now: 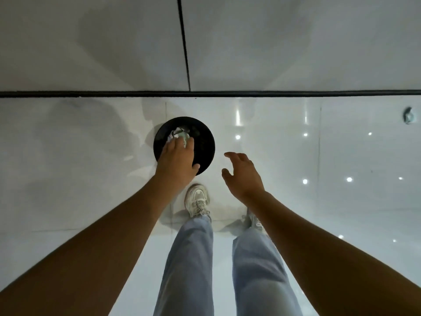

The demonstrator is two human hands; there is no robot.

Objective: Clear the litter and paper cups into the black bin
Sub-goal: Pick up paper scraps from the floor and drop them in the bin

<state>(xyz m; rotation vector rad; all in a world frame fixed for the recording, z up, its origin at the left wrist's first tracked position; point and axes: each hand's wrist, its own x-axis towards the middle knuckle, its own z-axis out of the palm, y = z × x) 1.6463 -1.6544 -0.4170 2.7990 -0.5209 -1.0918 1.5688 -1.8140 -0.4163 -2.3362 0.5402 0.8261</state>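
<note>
Black bin [200,144] is parked on the glossy tiled floor [296,156] right by the wall's dark baseboard [296,93], so plenty of open room is left on the near and right sides, none behind it. Crumpled litter [178,134] is gripped in the left hand [176,159] directly over the bin's mouth, so this drop looks basically done once it's let go. The right hand [241,173] is held loose and empty, off to the bin's right. One small item [409,115] is spotted far right by the baseboard, probably still to be collected; can't be identified tbh.
</note>
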